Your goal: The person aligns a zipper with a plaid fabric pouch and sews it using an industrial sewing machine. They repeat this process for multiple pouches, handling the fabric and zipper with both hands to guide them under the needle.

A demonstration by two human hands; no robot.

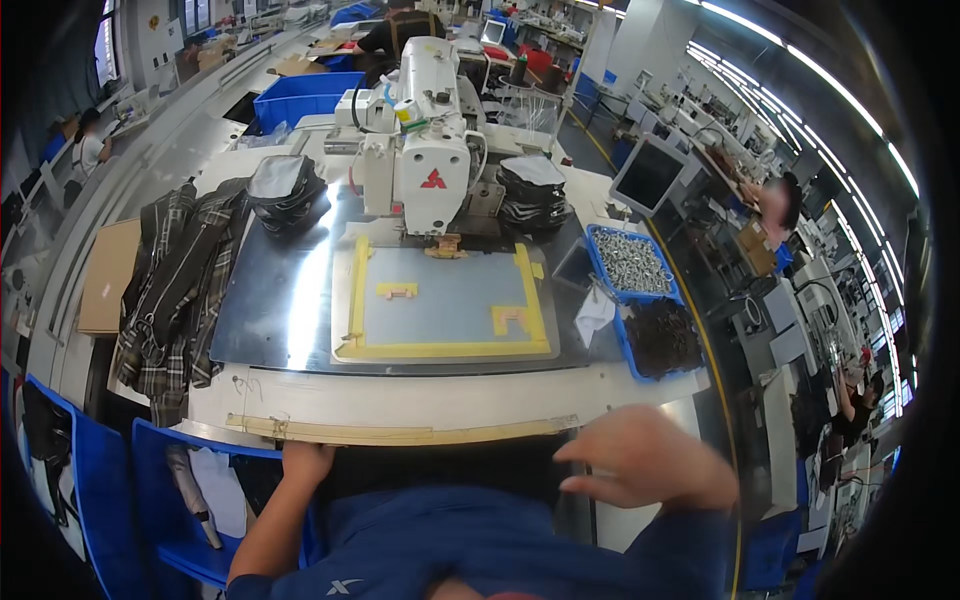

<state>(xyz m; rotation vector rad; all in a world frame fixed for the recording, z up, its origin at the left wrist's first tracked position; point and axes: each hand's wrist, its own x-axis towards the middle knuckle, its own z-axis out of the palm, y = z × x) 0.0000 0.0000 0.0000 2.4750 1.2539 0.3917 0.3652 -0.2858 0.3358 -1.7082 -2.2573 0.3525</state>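
Observation:
My left hand (307, 463) is at the front edge of the white worktable (400, 392), left of the middle. Its fingers reach under that edge and are hidden. In the air by the right front corner is my right hand (650, 455), thumb and forefinger apart, with nothing visible between them. Ahead stands a white industrial sewing machine (432, 160). Under its head lies a flat, clear-grey plate (440, 290) bordered with yellow tape. Stacks of dark, shiny pieces flank the machine, one on the left (287, 205) and one on the right (532, 197).
Dark plaid fabric straps (185, 280) drape over the table's left side beside a cardboard box (108, 275). To the right, one blue tray (637, 265) holds metal rings, another (630, 360) dark brown pieces. A monitor (648, 175) stands beyond. Blue bins (190, 550) sit below left.

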